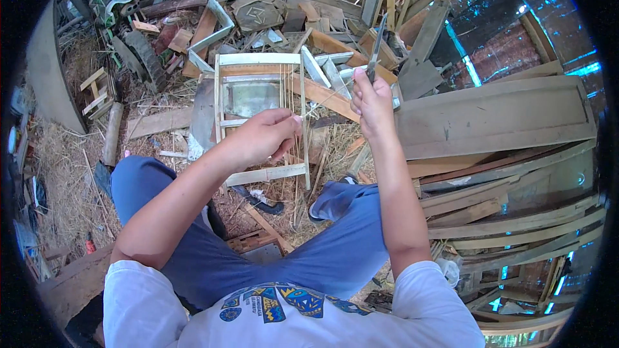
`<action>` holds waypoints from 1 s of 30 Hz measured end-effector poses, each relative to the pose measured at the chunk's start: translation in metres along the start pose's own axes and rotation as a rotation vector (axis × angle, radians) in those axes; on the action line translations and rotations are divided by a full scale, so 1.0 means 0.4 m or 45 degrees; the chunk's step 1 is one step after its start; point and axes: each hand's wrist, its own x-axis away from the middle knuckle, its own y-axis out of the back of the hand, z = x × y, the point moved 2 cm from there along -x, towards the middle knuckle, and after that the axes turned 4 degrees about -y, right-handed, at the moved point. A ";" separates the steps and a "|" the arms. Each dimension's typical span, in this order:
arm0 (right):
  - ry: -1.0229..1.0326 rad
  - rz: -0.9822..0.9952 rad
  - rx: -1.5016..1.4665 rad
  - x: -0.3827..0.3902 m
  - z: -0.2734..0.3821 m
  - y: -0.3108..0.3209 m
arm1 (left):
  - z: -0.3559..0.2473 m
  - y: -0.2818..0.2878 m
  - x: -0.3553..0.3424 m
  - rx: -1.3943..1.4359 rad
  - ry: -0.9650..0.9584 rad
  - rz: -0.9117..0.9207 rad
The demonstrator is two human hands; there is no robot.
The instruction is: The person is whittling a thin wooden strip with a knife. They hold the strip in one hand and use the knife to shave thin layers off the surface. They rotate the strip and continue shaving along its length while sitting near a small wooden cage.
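We note: right grip (pixel 373 100) clamped on a knife (pixel 376 48), blade pointing away, presumably keeping its edge clear; left grip (pixel 267 135) pinching a thin strip (pixel 327 98), apparently steadying it between grips. Wooden frame (pixel 261 58) beyond left grip.

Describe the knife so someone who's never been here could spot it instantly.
Start at the heap of brown wooden boards, then find the person's bare right hand before it. Jutting from that hand is a long, slim, grey-bladed metal knife. Its narrow taper sets it apart from the blunt boards.
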 end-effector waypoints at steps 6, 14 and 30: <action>-0.013 0.007 0.119 0.014 -0.016 -0.042 | 0.013 0.004 -0.009 -0.069 -0.079 -0.109; 0.503 0.007 1.037 -0.011 -0.023 0.012 | -0.029 0.001 0.007 -0.055 -0.200 -0.298; 0.439 0.297 1.299 0.048 -0.086 -0.102 | 0.038 0.049 -0.002 -0.066 -0.199 -0.465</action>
